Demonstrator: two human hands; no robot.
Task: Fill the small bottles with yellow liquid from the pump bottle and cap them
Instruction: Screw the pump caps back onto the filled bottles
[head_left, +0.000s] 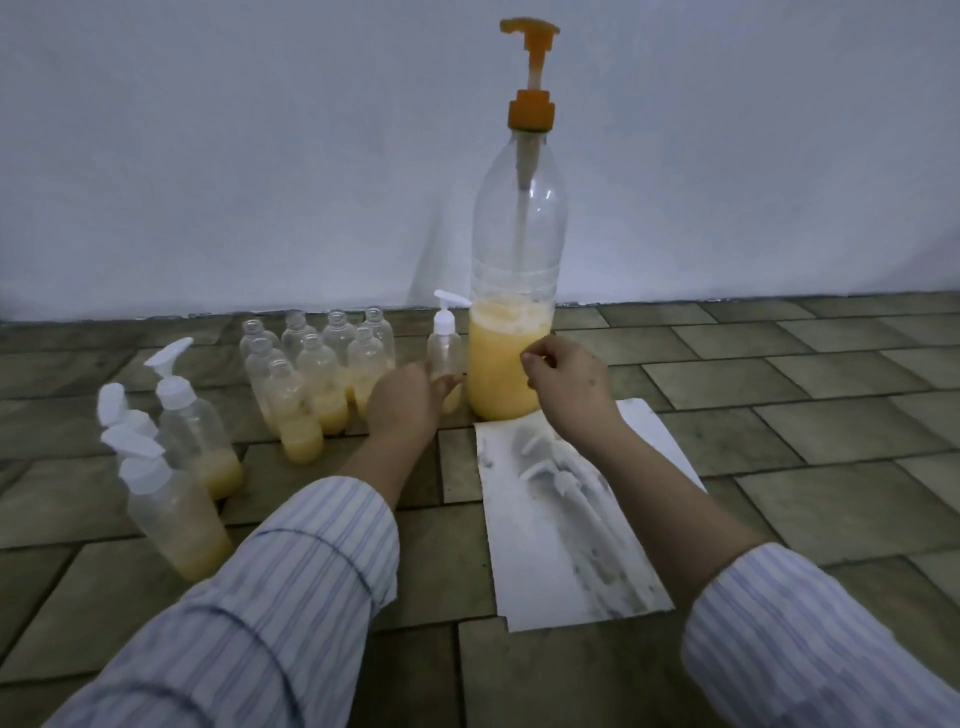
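A tall clear pump bottle (511, 249) with an orange pump head stands on the floor, about a third full of yellow liquid. Just left of it stands a small bottle (445, 349) with a white pump cap, and my left hand (402, 402) grips its lower part. My right hand (566, 376) hovers in front of the big bottle, fingers loosely curled, holding nothing that I can see. Several uncapped small bottles (317, 371), partly filled with yellow liquid, cluster to the left. Three capped small bottles (195, 436) stand at the far left.
A white sheet of paper (639, 431) lies on the tiled floor under my right forearm, with several white pump caps (563, 480) on it. A pale wall (208, 156) rises right behind the bottles.
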